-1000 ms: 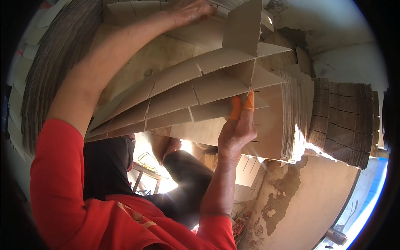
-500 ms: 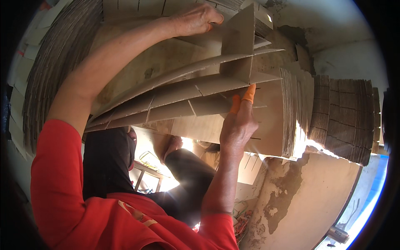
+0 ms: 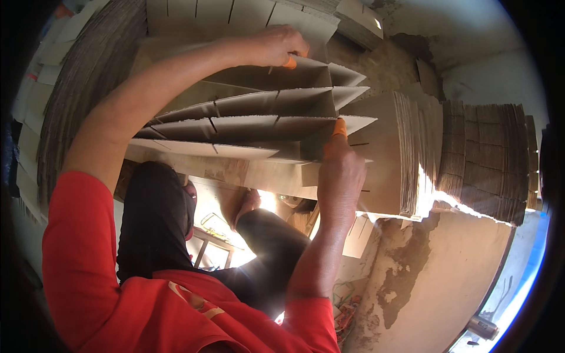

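Observation:
Several long slotted cardboard divider strips (image 3: 244, 127) stand on edge in front of me, fanning out to the right. A cardboard cross strip (image 3: 331, 88) runs through them near their right ends, its top about level with theirs. My left hand (image 3: 276, 47) reaches over to the far side, its fingers closed on the farthest strip's upper edge beside the crossing. My right hand (image 3: 342, 170) is closed at the near side, with an orange-covered fingertip against the crossing of a nearer strip. Orange covers show on fingers of both hands.
A stack of slotted cardboard sheets (image 3: 406, 156) stands at the right, with darker bundled cardboard (image 3: 491, 162) beyond it. Tall cardboard stacks (image 3: 88, 88) line the left. More slotted sheets (image 3: 247, 16) lie at the back. My knees are below the work surface (image 3: 276, 179).
The cross strip, which stood high above the long strips, has sunk down between them. My left hand has come slightly nearer and lower; the strips have spread apart. My right hand stays near the crossing.

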`<state>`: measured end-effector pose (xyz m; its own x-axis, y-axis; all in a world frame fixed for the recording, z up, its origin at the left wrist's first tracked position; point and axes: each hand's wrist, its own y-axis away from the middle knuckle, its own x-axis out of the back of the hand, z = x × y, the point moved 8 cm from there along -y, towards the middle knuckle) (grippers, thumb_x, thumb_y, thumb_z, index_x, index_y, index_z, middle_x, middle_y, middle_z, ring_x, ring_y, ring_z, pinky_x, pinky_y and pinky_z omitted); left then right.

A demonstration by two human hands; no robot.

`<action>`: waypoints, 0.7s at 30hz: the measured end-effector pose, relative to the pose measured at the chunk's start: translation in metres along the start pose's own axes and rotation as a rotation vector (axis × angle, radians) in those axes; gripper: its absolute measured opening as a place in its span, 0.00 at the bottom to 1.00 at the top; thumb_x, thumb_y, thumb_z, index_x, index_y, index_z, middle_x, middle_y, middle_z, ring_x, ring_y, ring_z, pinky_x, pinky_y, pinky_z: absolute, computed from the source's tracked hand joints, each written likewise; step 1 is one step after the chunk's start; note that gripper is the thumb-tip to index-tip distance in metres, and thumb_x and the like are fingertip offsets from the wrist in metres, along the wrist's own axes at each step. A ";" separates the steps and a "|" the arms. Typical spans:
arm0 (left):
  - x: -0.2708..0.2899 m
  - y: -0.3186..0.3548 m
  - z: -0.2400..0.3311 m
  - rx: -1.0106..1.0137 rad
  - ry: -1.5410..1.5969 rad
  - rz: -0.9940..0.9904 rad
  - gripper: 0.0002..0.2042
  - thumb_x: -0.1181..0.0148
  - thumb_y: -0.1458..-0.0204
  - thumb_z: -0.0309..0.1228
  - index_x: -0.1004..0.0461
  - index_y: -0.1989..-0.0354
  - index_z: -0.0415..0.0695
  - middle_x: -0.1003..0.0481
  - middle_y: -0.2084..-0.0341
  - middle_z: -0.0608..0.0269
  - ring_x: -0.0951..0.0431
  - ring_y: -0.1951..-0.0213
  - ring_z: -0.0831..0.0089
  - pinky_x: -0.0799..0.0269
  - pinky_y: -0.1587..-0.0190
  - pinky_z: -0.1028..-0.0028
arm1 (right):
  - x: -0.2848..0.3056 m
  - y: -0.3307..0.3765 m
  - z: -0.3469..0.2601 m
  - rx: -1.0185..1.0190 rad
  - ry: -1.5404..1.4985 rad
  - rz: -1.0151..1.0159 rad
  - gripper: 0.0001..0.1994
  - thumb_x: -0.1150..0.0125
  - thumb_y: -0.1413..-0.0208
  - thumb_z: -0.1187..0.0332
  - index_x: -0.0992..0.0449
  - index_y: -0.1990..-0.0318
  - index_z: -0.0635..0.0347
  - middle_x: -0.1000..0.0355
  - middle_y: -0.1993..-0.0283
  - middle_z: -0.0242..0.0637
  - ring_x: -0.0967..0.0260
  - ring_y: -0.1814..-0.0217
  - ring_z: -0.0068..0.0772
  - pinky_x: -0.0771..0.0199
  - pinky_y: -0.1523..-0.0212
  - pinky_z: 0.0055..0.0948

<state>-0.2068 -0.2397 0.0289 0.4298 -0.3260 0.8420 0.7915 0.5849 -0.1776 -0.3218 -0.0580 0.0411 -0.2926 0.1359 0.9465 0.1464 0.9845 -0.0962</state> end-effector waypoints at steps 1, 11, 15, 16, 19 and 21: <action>0.008 0.005 -0.003 0.005 0.016 0.063 0.10 0.36 0.59 0.23 0.28 0.68 0.34 0.31 0.79 0.55 0.31 0.74 0.62 0.35 0.70 0.66 | 0.004 0.001 -0.001 0.031 0.021 0.040 0.26 0.54 0.54 0.84 0.36 0.43 0.70 0.31 0.75 0.48 0.30 0.74 0.50 0.32 0.73 0.41; 0.048 0.134 0.029 0.229 -0.161 -0.033 0.20 0.29 0.61 0.33 0.24 0.59 0.37 0.25 0.69 0.55 0.25 0.64 0.63 0.30 0.61 0.68 | 0.017 0.007 0.026 -0.001 -0.019 0.146 0.12 0.45 0.44 0.69 0.26 0.53 0.59 0.26 0.67 0.46 0.27 0.67 0.48 0.30 0.70 0.42; 0.046 0.187 0.010 0.383 0.011 0.026 0.18 0.31 0.59 0.30 0.24 0.58 0.37 0.24 0.67 0.53 0.24 0.62 0.63 0.29 0.59 0.69 | 0.037 0.022 0.028 0.077 -0.078 0.416 0.14 0.42 0.45 0.64 0.25 0.52 0.58 0.26 0.68 0.43 0.27 0.67 0.46 0.30 0.70 0.41; 0.048 0.194 0.008 0.379 0.066 0.056 0.18 0.32 0.58 0.30 0.24 0.58 0.35 0.23 0.68 0.53 0.24 0.65 0.63 0.29 0.60 0.69 | 0.037 0.028 0.029 0.103 -0.003 0.394 0.15 0.42 0.44 0.64 0.25 0.51 0.58 0.26 0.69 0.43 0.27 0.68 0.45 0.30 0.70 0.40; 0.052 0.206 0.006 0.370 0.167 0.118 0.16 0.34 0.55 0.29 0.25 0.60 0.31 0.23 0.72 0.50 0.24 0.70 0.62 0.29 0.64 0.70 | 0.042 0.046 0.022 0.109 0.086 0.323 0.19 0.41 0.45 0.61 0.28 0.47 0.57 0.28 0.71 0.41 0.29 0.70 0.45 0.30 0.72 0.39; 0.050 0.202 0.009 0.362 0.156 0.115 0.12 0.37 0.56 0.23 0.25 0.61 0.33 0.24 0.72 0.47 0.24 0.70 0.60 0.29 0.63 0.69 | 0.021 0.055 0.028 0.120 0.078 0.181 0.22 0.43 0.47 0.70 0.33 0.42 0.57 0.28 0.71 0.42 0.29 0.72 0.44 0.31 0.74 0.38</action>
<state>-0.0290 -0.1309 0.0400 0.5891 -0.3356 0.7350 0.5423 0.8386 -0.0518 -0.3465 0.0026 0.0471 -0.1974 0.3075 0.9308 0.0752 0.9515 -0.2984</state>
